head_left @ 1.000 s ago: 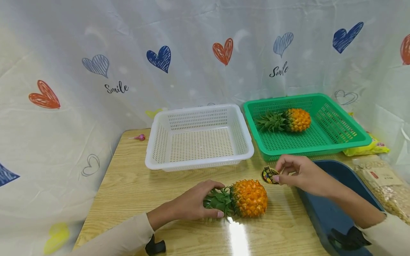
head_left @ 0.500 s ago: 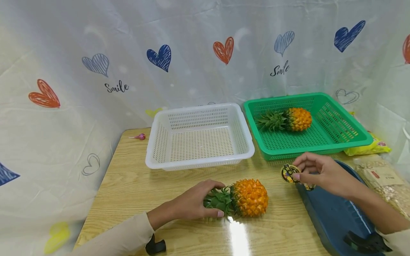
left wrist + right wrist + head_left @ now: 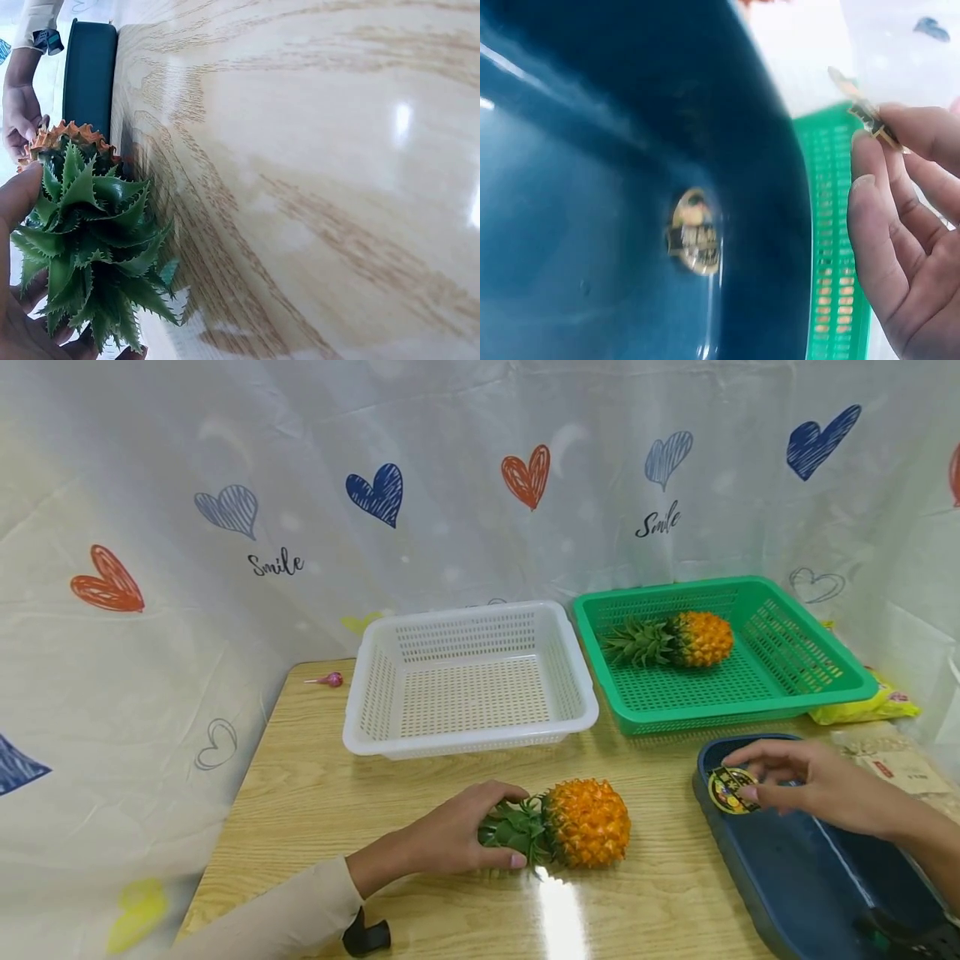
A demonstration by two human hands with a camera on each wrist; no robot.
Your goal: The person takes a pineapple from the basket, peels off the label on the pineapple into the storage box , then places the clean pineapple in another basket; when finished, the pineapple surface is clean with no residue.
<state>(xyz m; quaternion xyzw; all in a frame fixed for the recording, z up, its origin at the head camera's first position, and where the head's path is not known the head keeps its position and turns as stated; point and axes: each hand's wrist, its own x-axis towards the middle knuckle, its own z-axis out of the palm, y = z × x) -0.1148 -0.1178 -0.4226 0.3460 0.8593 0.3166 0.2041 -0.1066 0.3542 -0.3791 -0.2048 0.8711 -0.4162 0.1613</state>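
Observation:
My left hand (image 3: pixel 461 831) grips the leafy green crown of a small orange pineapple (image 3: pixel 588 822) lying on its side on the table. In the left wrist view, the thumb and fingers sit around the spiky leaves (image 3: pixel 90 240). My right hand (image 3: pixel 832 785) pinches a round black-and-gold label (image 3: pixel 727 791) between thumb and fingers, over the near-left corner of the dark blue tray (image 3: pixel 738 877). A second, similar label (image 3: pixel 694 236) shows inside that tray in the right wrist view, blurred; the hand hides that spot from the head camera.
A white basket (image 3: pixel 468 745) stands at the back. Beside it, a green basket (image 3: pixel 750 708) holds another pineapple (image 3: pixel 705 639). A lollipop (image 3: pixel 327 679) lies at the back left. Right of the tray are a yellow packet (image 3: pixel 862 706) and a clear bag of pale pieces (image 3: pixel 903 768).
My right hand has carried the label rightward, from beside the pineapple to over the blue tray. The left hand and the pineapple have stayed in place.

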